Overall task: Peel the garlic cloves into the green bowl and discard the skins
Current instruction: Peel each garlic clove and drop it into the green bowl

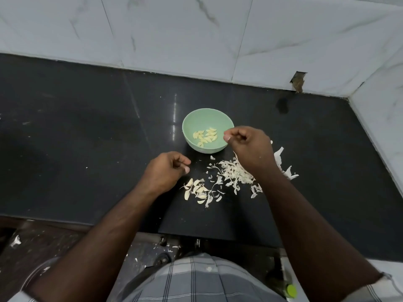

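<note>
- While both bare forearms reach over the dark polished stone counter [87, 127], the right hand [250, 147] hangs at the near-right rim of the small round pale-green bowl [192, 118]; its fingers are curled, thumb and forefinger tips drawn together over the rim; whether anything sits between those tips I cannot tell.
- Left hand [165, 171] is lower and to the left of the right hand, just off the bowl's near-left side; fingers loosely curled, thumb tip against the forefinger; nothing visible in the pinch, so held or not cannot be told.
- Peeled pale-yellow garlic cloves [206, 136] lie in a loose cluster on the bowl floor, just left of the right hand's fingertips.
- Unpeeled whitish garlic cloves [196, 190] lie in a small group on the counter, directly below and just right of the left hand, apart from it.
- Heap of thin white papery garlic skins [234, 173] spreads on the counter under and beside the right wrist, between the two hands' lines; larger torn pieces lie to the right of that wrist.
- White marble-patterned wall tiles [196, 35] stand beyond both hands; one tile has a chipped hole at its lower edge, far right of the right hand.
- Checked shirt [196, 280] fills the near edge; a small lime-green cap [291, 289] shows below the right forearm.
</note>
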